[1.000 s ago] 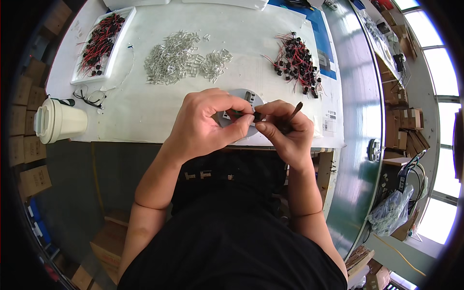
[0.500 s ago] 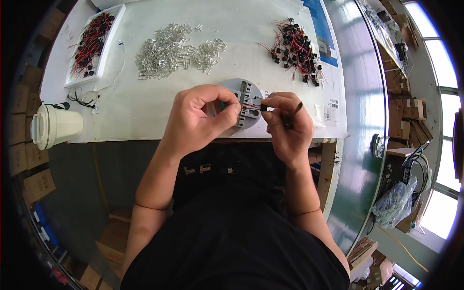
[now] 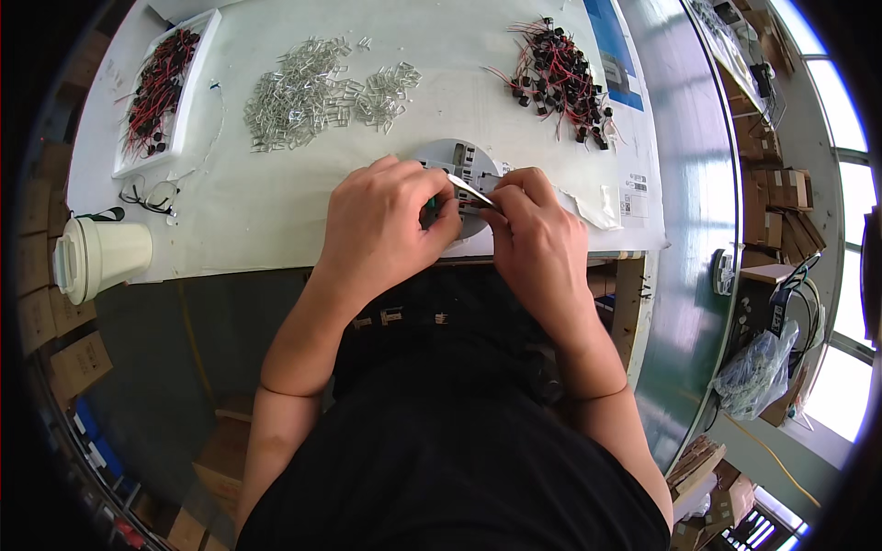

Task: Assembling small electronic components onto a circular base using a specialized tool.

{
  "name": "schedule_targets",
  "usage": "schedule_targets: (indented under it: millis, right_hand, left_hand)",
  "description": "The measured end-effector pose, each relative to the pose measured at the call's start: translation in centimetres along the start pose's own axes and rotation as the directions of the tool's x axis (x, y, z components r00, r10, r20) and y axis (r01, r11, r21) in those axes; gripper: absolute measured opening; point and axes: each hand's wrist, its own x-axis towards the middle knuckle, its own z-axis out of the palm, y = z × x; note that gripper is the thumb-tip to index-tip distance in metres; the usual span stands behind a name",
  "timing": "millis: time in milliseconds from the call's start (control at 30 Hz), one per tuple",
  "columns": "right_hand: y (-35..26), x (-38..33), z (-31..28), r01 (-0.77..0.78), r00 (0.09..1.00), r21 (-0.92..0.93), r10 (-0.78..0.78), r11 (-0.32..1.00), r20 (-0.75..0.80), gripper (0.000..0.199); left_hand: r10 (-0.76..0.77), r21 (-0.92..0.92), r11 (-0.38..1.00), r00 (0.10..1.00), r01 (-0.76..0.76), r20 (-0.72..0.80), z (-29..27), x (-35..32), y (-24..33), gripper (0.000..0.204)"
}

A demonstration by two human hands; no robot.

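Round fixture (image 3: 457, 158) at tabletop (image 3: 276, 202) front edge, clip pile (image 3: 322, 92) behind it, wired parts heap (image 3: 560, 78) behind right, tray (image 3: 188, 101) far left, cup (image 3: 96, 257) front left.

paper cup (image 3: 96, 259), tray (image 3: 200, 69), clear parts pile (image 3: 322, 92)

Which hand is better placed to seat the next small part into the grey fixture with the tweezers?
Right. The right hand already grips the tweezers, their tip over the round grey fixture. The left hand rests on the fixture, seemingly steadying it.
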Motion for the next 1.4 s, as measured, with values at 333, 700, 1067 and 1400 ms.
schedule_targets:
  millis: [333, 700, 1067, 1400]
  right_hand:
    - [-0.1, 0.6, -1.4, 0.156, 0.976, -0.103, -0.138, 0.982, 0.166, 0.006]
    - [0.8, 2.7, 3.3, 0.215, 0.936, 0.955, 0.235, 0.205, -0.261, 0.044]
    - [0.9, 3.0, 6.5, 0.479, 0.863, 0.673, -0.159, 0.564, -0.480, 0.047]
    - [2.4, 13.6, 2.6, 0.244, 0.970, 0.284, -0.228, 0.927, -0.088, 0.021]
  left_hand:
    - [-0.004, -0.116, 0.993, 0.959, -0.030, -0.285, 3.0, -1.0, -0.8, 0.060]
    - [-0.089, -0.121, 0.991, 0.962, 0.059, -0.258, 3.3, -0.4, -0.2, 0.070]
    - [-0.101, -0.147, 0.987, 0.957, 0.062, -0.273, 3.5, -0.6, -0.4, 0.074]
    - [-0.015, -0.194, 0.981, 0.992, -0.010, -0.128, 1.7, -1.7, -0.7, 0.086]
